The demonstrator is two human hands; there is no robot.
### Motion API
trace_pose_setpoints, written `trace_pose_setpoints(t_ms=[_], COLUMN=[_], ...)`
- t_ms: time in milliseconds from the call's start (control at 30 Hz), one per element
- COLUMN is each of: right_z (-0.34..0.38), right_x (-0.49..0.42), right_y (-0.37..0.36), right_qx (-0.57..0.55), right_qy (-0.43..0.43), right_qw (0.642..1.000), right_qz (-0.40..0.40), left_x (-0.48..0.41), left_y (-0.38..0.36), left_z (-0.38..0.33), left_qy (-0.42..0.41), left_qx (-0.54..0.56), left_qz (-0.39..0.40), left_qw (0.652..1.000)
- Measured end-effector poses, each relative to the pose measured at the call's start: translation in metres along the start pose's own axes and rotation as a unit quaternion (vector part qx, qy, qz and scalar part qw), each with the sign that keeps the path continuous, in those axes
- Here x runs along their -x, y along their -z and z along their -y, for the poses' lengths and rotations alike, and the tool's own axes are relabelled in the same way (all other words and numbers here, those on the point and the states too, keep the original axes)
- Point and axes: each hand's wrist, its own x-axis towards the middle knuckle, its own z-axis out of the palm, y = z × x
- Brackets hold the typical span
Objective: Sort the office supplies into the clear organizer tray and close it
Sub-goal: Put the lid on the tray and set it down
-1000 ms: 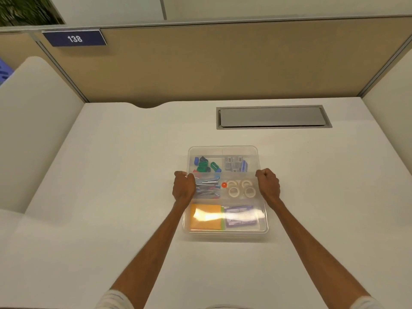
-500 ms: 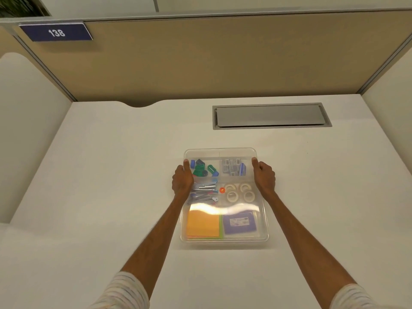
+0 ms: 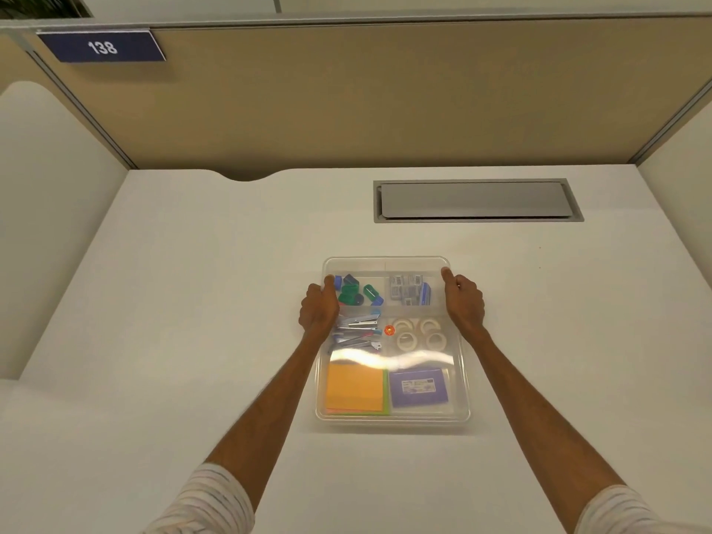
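Observation:
The clear organizer tray (image 3: 393, 420) lies on the white desk with a glossy clear lid over it. Under the lid I see blue and green clips (image 3: 354, 292), staple boxes (image 3: 410, 291), metal staplers (image 3: 356, 333), white tape rolls (image 3: 418, 335), an orange pin (image 3: 389, 330), orange sticky notes (image 3: 354, 387) and a purple box (image 3: 418, 387). My left hand (image 3: 319, 310) grips the tray's left side near the far corner, thumb on the lid. My right hand (image 3: 464, 302) grips the right side the same way, thumb at the far right corner.
A grey cable hatch (image 3: 477, 200) is set into the desk behind the tray. Tan partition walls close off the back and sides, with a blue sign reading 138 (image 3: 102, 46) at the upper left. White desk surface (image 3: 192, 302) spreads left and right of the tray.
Both hands slid along the tray's sides from its middle toward the far corners, and the thumbs now stretch out on the lid. The tray has stayed in place.

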Motion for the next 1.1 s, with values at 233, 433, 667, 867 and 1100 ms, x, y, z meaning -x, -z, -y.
trace_pose_setpoints(t_ms=[233,433,667,867,1100], right_z=[0.015,0.013,0.01,0.01,0.009], right_x=[-0.025,-0.027,-0.029,-0.033,-0.03], right_y=[-0.007,-0.011,-0.013,-0.014,-0.014], right_qx=[-0.02,-0.009,-0.021,-0.035,0.006], right_qy=[-0.043,-0.038,-0.03,-0.048,-0.024], right_qw=[0.999,0.999,0.999,0.998,0.998], right_qz=[-0.004,-0.013,-0.031,-0.024,-0.059], left_x=[-0.015,-0.023,-0.028,-0.029,-0.021], left_y=[0.0,-0.006,-0.005,-0.005,-0.005], left_z=[-0.028,-0.024,-0.02,-0.021,-0.02], left_qy=[-0.013,0.007,-0.002,0.005,-0.028], left_qx=[0.022,0.031,0.073,0.07,0.062], left_qz=[-0.006,-0.006,-0.018,-0.036,-0.056], left_qw=[1.0,0.999,0.997,0.997,0.996])
